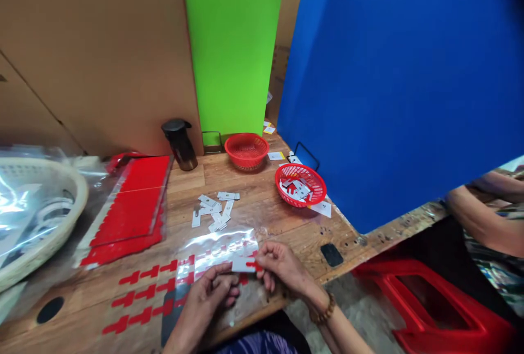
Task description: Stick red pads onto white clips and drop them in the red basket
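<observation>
My left hand (216,288), fingers curled, grips the left end of a small white card (241,264) with a notch in its right end. My right hand (282,267) pinches a small red T-shaped piece (252,262) at that notch; its fingertips cover part of it. Below both hands lies a clear plastic sheet (221,245) with red pieces showing on it. Several more red T-shaped pieces (141,291) lie in rows to the left. Beyond the sheet is a loose pile of white notched cards (215,209).
A red basket (301,184) holds white cards with red bits; another red basket (246,152) stands behind. Red sheets (131,201), a dark jug (180,143) and a cream basket (77,195) are left. A blue panel (388,81) and another person's arm (483,223) are right, above a red stool (434,299).
</observation>
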Motion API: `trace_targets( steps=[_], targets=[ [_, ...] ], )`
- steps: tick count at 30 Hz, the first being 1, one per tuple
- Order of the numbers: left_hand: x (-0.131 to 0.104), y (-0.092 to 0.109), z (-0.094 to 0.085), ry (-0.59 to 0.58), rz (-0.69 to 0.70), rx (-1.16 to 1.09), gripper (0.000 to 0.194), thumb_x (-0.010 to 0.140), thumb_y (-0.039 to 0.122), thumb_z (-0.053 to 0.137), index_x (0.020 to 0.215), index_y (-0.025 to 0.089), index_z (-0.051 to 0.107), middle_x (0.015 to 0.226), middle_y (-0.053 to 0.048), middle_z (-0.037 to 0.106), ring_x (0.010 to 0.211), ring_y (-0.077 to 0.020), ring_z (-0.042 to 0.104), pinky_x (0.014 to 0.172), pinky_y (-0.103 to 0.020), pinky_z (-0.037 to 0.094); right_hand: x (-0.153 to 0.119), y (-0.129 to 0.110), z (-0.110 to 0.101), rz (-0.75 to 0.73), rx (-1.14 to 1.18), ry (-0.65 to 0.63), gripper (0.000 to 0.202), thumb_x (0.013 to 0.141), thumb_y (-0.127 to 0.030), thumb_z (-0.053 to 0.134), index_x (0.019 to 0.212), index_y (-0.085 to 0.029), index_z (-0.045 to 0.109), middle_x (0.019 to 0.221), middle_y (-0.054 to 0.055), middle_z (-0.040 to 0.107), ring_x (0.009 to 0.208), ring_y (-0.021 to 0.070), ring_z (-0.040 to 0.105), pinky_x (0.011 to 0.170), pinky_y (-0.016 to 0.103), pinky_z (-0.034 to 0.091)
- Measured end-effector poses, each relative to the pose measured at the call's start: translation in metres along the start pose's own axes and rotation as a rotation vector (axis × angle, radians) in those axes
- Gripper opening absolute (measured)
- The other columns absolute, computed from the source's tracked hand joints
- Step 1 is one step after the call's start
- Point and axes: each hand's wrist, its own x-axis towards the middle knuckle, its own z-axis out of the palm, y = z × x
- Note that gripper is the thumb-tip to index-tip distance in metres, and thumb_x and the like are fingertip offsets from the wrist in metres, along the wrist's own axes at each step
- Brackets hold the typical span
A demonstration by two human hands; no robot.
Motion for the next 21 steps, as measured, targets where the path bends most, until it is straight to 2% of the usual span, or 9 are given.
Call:
trace_targets(
  steps=[4, 5, 7, 9, 12, 13, 16, 18, 21],
  targets=[
    [0.009, -0.007, -0.009, 0.1, 0.051, -0.063, 0.058, 0.051, 0.046, 0.08, 0.096, 0.015, 0.064, 0.089, -0.011, 0.071, 0.077, -0.0202, 0.068, 0.074, -0.029, 0.053, 0.013, -0.038, -0.03, -0.329, 0.32, 0.379, 0.028, 0.068, -0.037, 0.073, 0.077, -0.016, 0.057, 0.064, -0.002, 0.064, 0.044, 0.0051, 0.053, 0.042, 0.014, 0.043],
    [0.009, -0.007, -0.011, 0.102, 0.042, -0.073, 0.058, 0.049, 0.046, 0.081, 0.095, 0.014, 0.064, 0.09, -0.011, 0.071, 0.077, -0.0207, 0.068, 0.074, -0.03, 0.053, 0.017, -0.044, -0.034, -0.379, 0.391, 0.446, 0.029, 0.065, -0.034, 0.076, 0.079, -0.016, 0.058, 0.066, -0.002, 0.065, 0.047, 0.0053, 0.054, 0.044, 0.014, 0.043],
    [0.007, -0.005, -0.011, 0.087, 0.023, -0.09, 0.057, 0.049, 0.045, 0.081, 0.094, 0.014, 0.065, 0.091, -0.012, 0.071, 0.079, -0.021, 0.068, 0.076, -0.03, 0.053, 0.027, -0.048, -0.033, -0.393, 0.42, 0.482, 0.032, 0.062, -0.033, 0.077, 0.082, -0.017, 0.057, 0.072, -0.001, 0.066, 0.05, 0.0066, 0.056, 0.046, 0.016, 0.045],
    [0.005, -0.003, -0.009, 0.088, 0.032, -0.102, 0.053, 0.054, 0.043, 0.08, 0.095, 0.013, 0.065, 0.09, -0.012, 0.071, 0.079, -0.0196, 0.068, 0.075, -0.029, 0.053, 0.04, -0.041, -0.024, -0.364, 0.228, 0.428, 0.029, 0.069, -0.036, 0.071, 0.086, -0.018, 0.055, 0.076, 0.001, 0.065, 0.051, 0.0081, 0.056, 0.047, 0.019, 0.046],
    [0.004, -0.003, -0.005, 0.125, 0.056, -0.118, 0.048, 0.057, 0.04, 0.079, 0.093, 0.013, 0.064, 0.087, -0.011, 0.071, 0.074, -0.0173, 0.068, 0.071, -0.026, 0.053, 0.061, -0.025, 0.0, -0.365, -0.361, 0.253, 0.018, 0.085, -0.035, 0.05, 0.089, -0.018, 0.053, 0.068, 0.0, 0.06, 0.05, 0.0106, 0.054, 0.048, 0.023, 0.045],
    [0.005, -0.005, -0.005, 0.139, 0.057, -0.122, 0.048, 0.057, 0.04, 0.079, 0.092, 0.012, 0.064, 0.085, -0.011, 0.071, 0.072, -0.017, 0.068, 0.069, -0.025, 0.053, 0.069, -0.021, 0.008, -0.381, -0.488, 0.208, 0.016, 0.086, -0.032, 0.048, 0.088, -0.017, 0.055, 0.064, -0.001, 0.058, 0.051, 0.0116, 0.054, 0.05, 0.024, 0.045],
    [0.009, -0.01, -0.006, 0.141, 0.06, -0.14, 0.047, 0.057, 0.04, 0.079, 0.092, 0.012, 0.063, 0.084, -0.011, 0.07, 0.071, -0.0172, 0.068, 0.067, -0.025, 0.053, 0.089, -0.018, 0.027, -0.462, -0.672, 0.148, 0.009, 0.08, -0.018, 0.052, 0.084, -0.017, 0.06, 0.077, 0.003, 0.06, 0.073, 0.0156, 0.056, 0.07, 0.029, 0.045],
    [0.011, -0.012, -0.008, 0.132, 0.068, -0.153, 0.049, 0.056, 0.04, 0.08, 0.092, 0.012, 0.063, 0.085, -0.011, 0.07, 0.071, -0.0173, 0.068, 0.067, -0.025, 0.053, 0.1, -0.021, 0.034, -0.517, -0.765, 0.121, 0.012, 0.076, -0.011, 0.053, 0.083, -0.017, 0.062, 0.088, 0.005, 0.058, 0.086, 0.0171, 0.053, 0.082, 0.03, 0.041],
    [0.012, -0.011, -0.01, 0.107, 0.065, -0.156, 0.053, 0.053, 0.042, 0.081, 0.091, 0.01, 0.063, 0.086, -0.013, 0.07, 0.071, -0.0173, 0.068, 0.066, -0.025, 0.053, 0.112, -0.024, 0.037, -0.557, -0.877, 0.082, 0.017, 0.073, -0.005, 0.052, 0.081, -0.016, 0.061, 0.088, 0.005, 0.054, 0.085, 0.0169, 0.05, 0.082, 0.029, 0.038]
  ],
)
